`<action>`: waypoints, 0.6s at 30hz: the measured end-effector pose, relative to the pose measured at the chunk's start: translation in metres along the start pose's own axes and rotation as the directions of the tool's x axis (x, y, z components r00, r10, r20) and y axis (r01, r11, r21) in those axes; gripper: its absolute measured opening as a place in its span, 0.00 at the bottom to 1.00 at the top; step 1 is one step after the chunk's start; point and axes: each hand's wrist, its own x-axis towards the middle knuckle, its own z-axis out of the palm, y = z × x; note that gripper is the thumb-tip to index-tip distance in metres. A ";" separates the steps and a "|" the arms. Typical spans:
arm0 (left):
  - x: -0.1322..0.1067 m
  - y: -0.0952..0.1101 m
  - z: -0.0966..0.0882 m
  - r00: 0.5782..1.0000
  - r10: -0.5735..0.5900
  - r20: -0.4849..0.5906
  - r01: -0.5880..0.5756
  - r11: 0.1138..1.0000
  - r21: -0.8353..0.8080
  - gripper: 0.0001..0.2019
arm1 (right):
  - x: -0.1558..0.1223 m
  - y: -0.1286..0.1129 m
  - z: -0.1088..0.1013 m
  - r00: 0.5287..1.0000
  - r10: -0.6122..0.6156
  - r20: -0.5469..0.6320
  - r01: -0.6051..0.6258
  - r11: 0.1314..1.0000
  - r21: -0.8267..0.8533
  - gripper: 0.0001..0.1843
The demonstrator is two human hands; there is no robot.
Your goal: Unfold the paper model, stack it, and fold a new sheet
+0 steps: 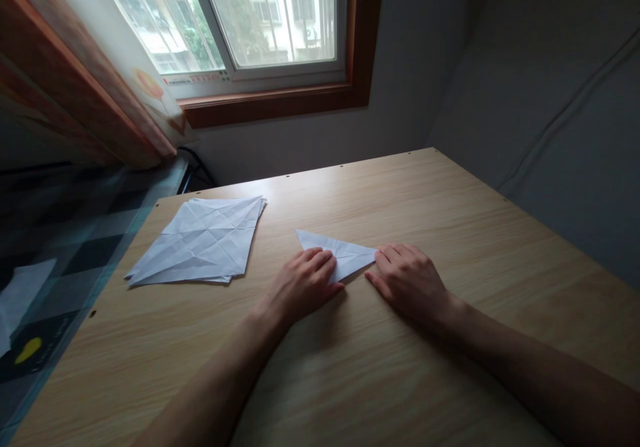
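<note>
both hands flat on the paper (336, 252), left hand (301, 284) pinning the near edge, right hand (409, 279) at the tip, so I'd press that crease slowly, edges lined up

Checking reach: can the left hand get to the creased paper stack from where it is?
Probably yes. The left hand rests on the folded paper, and only bare table lies between it and the paper stack on its own side.
</note>
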 end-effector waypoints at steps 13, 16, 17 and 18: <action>0.000 0.011 -0.018 0.551 -0.637 -0.539 0.341 0.761 -0.552 0.21 | 0.011 0.017 0.024 0.895 0.396 -0.208 0.010 0.447 0.894 0.44; 0.006 0.015 -0.020 0.456 -0.809 -0.370 0.342 0.543 -0.767 0.27 | 0.017 0.011 0.022 0.943 0.323 -0.080 0.024 0.174 0.984 0.47; 0.007 0.016 -0.019 0.452 -0.836 -0.311 0.332 0.481 -0.812 0.28 | 0.018 0.007 0.020 0.963 0.268 -0.040 0.016 0.091 0.996 0.48; 0.009 0.016 -0.018 0.459 -0.851 -0.256 0.325 0.429 -0.843 0.28 | 0.020 0.002 0.017 0.980 0.197 -0.001 -0.001 0.011 1.000 0.48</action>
